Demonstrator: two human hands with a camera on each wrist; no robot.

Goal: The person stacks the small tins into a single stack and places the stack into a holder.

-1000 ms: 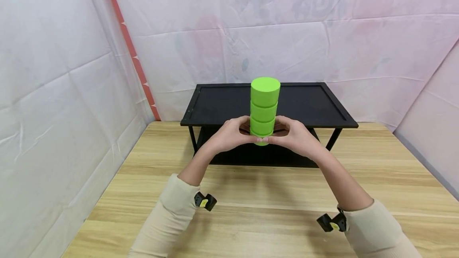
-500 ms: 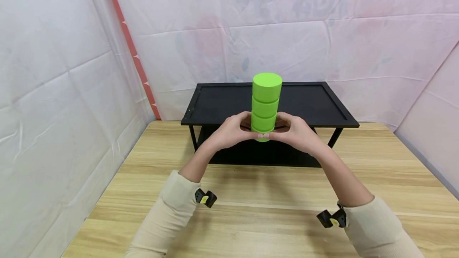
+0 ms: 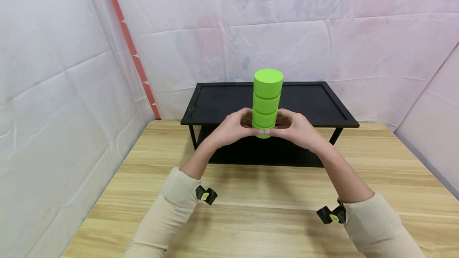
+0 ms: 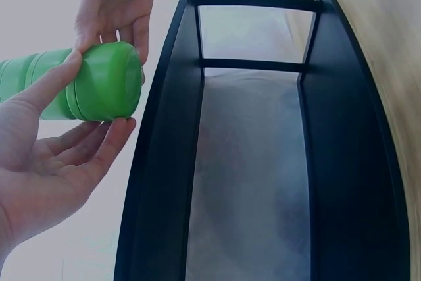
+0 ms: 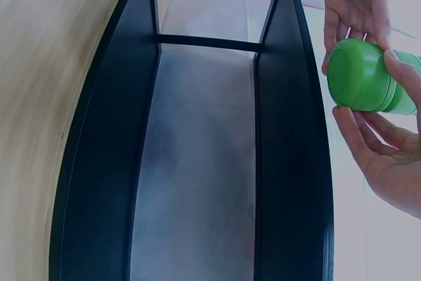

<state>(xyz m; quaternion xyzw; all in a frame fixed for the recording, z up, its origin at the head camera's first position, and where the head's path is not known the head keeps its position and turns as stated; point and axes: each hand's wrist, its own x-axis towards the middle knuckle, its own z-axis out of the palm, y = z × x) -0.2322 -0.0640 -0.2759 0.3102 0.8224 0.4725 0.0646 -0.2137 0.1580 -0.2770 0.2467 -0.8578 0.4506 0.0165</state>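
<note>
A tall, bright green cylinder (image 3: pixel 266 104), built of several sections with grooves between them, is held upright in front of the black rack. Its top is flat and slightly wider than its foot. My left hand (image 3: pixel 233 128) and right hand (image 3: pixel 299 130) grip its lower end from both sides, thumbs meeting at the front and fingers round behind. In the left wrist view the rounded foot of the cylinder (image 4: pixel 108 83) shows between my left hand (image 4: pixel 52 176) and the other hand. From the right wrist, its foot (image 5: pixel 358 76) lies between thumb and fingers, level with the rack's upper board.
The two-tier black rack (image 3: pixel 222 104) stands at the back of the wooden table (image 3: pixel 229 218), with its lower shelf (image 3: pixel 258 156) under the raised top. White cloth walls (image 3: pixel 179 59) enclose the back and sides. A wrist camera (image 3: pixel 206 195) sits on each sleeve.
Both hands have lifted the green cylinder a little and shifted it slightly to the right in the head view. Their grip looks the same, and the rack has not moved.
</note>
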